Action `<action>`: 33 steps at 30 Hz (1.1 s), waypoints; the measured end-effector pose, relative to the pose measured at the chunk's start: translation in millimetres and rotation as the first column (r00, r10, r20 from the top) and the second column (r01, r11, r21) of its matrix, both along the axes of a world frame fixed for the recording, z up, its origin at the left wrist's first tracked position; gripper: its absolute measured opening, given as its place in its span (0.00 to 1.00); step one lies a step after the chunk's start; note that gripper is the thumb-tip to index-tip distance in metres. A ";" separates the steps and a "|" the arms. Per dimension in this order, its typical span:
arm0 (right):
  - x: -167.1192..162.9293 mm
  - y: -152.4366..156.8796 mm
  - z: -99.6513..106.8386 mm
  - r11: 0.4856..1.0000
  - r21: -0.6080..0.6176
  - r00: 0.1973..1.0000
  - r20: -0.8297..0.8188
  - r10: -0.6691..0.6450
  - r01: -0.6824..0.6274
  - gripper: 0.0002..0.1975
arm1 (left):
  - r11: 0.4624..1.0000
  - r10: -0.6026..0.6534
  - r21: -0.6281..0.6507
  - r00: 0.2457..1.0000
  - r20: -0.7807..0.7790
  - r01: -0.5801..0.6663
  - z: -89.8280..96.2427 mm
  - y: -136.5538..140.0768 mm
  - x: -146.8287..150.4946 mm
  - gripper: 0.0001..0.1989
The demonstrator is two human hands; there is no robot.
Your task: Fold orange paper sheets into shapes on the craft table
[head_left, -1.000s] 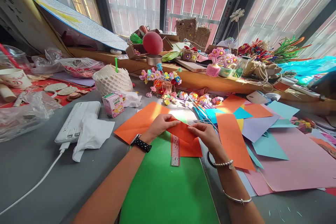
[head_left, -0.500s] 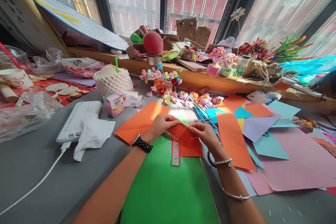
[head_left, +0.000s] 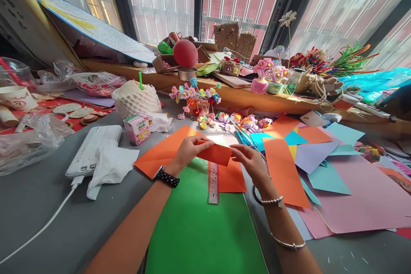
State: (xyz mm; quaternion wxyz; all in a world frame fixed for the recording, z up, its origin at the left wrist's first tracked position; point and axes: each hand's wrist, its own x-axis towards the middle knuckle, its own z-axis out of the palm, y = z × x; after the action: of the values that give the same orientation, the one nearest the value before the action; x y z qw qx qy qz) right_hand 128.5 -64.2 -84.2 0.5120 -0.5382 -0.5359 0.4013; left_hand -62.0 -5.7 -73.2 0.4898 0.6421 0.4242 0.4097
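Observation:
My left hand pinches a small orange paper strip by its left end, holding it up above the green board. At the strip's right end, my right hand has its fingers loosely apart; whether a fingertip touches the edge I cannot tell. Below the strip, a pink-and-white ruler lies over another orange sheet on the board. A larger orange sheet extends to the left beneath my left hand.
Scissors and coloured paper scraps lie on the right, over a pink sheet. At left are a white power bank, a tissue, a small pink box and a coconut. Paper flowers stand behind.
My right hand has loosened its pinch and drawn slightly away from the orange strip's right end, which now shows its free edge. My left hand has shifted slightly left with the strip.

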 end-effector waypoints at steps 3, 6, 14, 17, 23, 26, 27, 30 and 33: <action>-10.9 -2.5 4.3 0.998 0.056 0.982 0.189 0.018 -0.029 0.11 | 0.993 -0.116 0.019 0.988 -0.102 0.118 2.2 -6.1 8.6 0.14; -12.7 -4.4 6.8 0.994 0.096 0.942 0.337 0.009 -0.044 0.09 | 0.976 -0.197 0.057 0.963 -0.186 0.211 3.4 -8.2 11.7 0.13; -7.6 -5.5 8.7 0.994 0.096 0.890 0.457 0.009 -0.060 0.09 | 0.944 -0.281 0.098 0.921 -0.270 0.316 2.9 -6.7 8.7 0.13; -2.8 -4.1 9.0 0.995 0.098 0.892 0.451 -0.034 -0.012 0.09 | 0.955 -0.269 0.058 0.934 -0.237 0.290 3.9 -4.8 5.7 0.13; 10.6 -1.4 5.1 0.999 0.054 0.915 0.404 -0.023 0.001 0.10 | 0.971 -0.222 0.039 0.950 -0.218 0.236 9.6 -1.2 -6.6 0.11; 20.7 -2.2 4.2 0.996 0.048 0.937 0.339 -0.087 0.075 0.12 | 0.994 -0.085 0.055 0.981 -0.172 0.096 13.8 2.1 -16.2 0.11; 23.2 -2.6 4.4 0.996 0.035 0.946 0.309 -0.091 0.085 0.12 | 0.997 -0.034 0.064 0.989 -0.140 0.043 15.0 2.9 -18.0 0.11; 23.9 -3.4 5.4 0.998 0.014 0.956 0.286 -0.068 0.067 0.12 | 0.995 0.010 0.096 0.997 -0.078 -0.003 16.8 2.5 -15.6 0.12; 16.7 -3.1 5.4 0.999 0.036 0.948 0.316 -0.020 0.009 0.11 | 0.984 -0.134 0.099 0.983 -0.126 0.147 15.3 -2.0 -5.4 0.14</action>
State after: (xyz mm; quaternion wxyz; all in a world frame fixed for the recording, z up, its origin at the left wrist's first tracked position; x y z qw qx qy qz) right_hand 145.2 -67.3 -78.8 0.4315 -0.5907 -0.6138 0.2968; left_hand -67.4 -7.7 -57.9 0.4560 0.7193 0.3834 0.3573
